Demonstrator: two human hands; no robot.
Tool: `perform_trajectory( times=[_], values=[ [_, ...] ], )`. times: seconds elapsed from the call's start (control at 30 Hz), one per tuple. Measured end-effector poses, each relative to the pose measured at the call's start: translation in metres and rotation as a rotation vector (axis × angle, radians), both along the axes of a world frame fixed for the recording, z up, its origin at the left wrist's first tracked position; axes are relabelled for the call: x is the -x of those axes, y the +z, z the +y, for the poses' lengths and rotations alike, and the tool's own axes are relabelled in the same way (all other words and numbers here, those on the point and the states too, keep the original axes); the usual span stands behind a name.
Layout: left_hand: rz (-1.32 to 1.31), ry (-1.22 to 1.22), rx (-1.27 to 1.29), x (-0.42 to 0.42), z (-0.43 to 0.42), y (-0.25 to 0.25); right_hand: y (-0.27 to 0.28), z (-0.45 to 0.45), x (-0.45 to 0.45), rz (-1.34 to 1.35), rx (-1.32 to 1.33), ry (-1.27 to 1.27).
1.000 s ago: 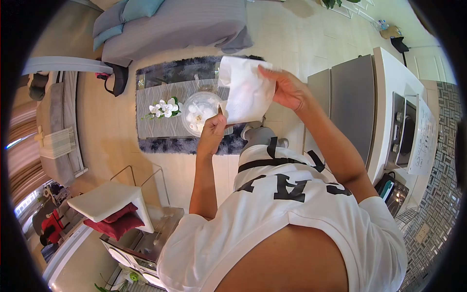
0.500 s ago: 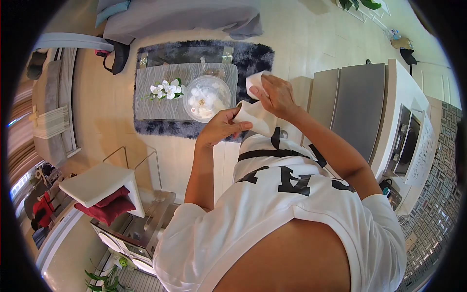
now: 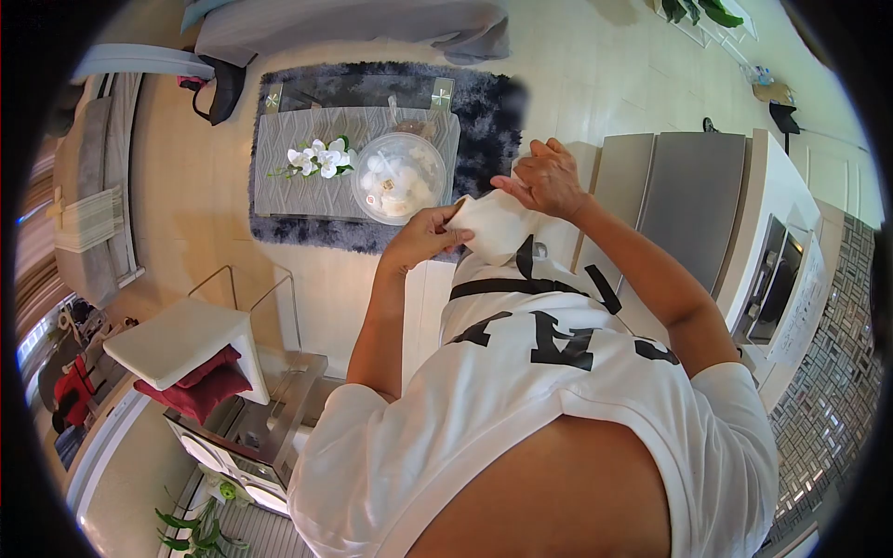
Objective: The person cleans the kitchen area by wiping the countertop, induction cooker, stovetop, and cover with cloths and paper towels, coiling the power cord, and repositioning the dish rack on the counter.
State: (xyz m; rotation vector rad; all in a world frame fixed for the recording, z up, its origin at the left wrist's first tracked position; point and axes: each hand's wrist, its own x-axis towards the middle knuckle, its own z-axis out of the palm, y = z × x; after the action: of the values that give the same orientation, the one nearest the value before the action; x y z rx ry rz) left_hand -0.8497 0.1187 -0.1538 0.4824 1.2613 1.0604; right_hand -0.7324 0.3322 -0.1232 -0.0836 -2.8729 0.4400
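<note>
A white, soft-looking folded piece, cloth or paper (image 3: pixel 495 221), spans the space between my hands, in front of my waist. My left hand (image 3: pixel 426 240) pinches its left edge, thumb on top and fingers behind, where the edge curls open. My right hand (image 3: pixel 549 181) is closed around its far right part, thumb pointing left; most of what lies in that grip is covered by the fingers. Beyond my left hand, a clear round container (image 3: pixel 400 149) with several white rounded items stands on the low table (image 3: pixel 307 197).
White artificial-looking flowers (image 3: pixel 321 158) lie beside the container. Under the table is a dark shaggy rug (image 3: pixel 488 112). A grey fridge (image 3: pixel 693 205) stands to the right, a white chair (image 3: pixel 181 344) with a red cushion (image 3: pixel 200 391) to the left. A grey-covered sofa or bed (image 3: pixel 353 23) is at the back.
My right hand has moved slightly right, and its fingers have turned over the white piece, hiding the end that stuck out before. My left hand keeps its pinch. The view has shifted a little.
</note>
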Motion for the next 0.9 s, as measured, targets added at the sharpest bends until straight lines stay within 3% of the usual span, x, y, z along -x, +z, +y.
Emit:
perform_trajectory(
  times=[0.23,0.33,0.43,0.53,0.57,0.67,0.77,0.9],
  values=[
    [0.098,0.176,0.040,0.004,0.002,0.010,-0.009,-0.011,0.015,0.249,-0.060,-0.007],
    [0.108,0.281,0.060,-0.002,0.003,-0.003,-0.036,-0.022,0.010,0.137,0.191,-0.021],
    [0.146,0.320,0.031,-0.006,-0.003,-0.003,-0.051,-0.026,0.004,0.028,0.059,0.026],
    [-0.224,0.458,0.054,-0.001,-0.018,-0.011,-0.079,-0.006,-0.009,-0.095,-0.185,-0.004],
    [-0.221,0.461,0.058,0.005,-0.028,-0.019,-0.088,0.006,-0.015,-0.181,-0.273,-0.048],
    [0.352,0.608,0.311,0.031,-0.063,-0.049,-0.080,0.030,-0.027,-0.221,-0.129,-0.182],
    [0.994,0.743,0.507,0.073,-0.117,-0.141,-0.080,0.038,-0.026,-0.176,0.079,-0.397],
    [1.088,0.777,0.622,0.126,-0.142,-0.207,-0.084,0.031,-0.024,-0.214,0.179,-0.599]
  ],
)
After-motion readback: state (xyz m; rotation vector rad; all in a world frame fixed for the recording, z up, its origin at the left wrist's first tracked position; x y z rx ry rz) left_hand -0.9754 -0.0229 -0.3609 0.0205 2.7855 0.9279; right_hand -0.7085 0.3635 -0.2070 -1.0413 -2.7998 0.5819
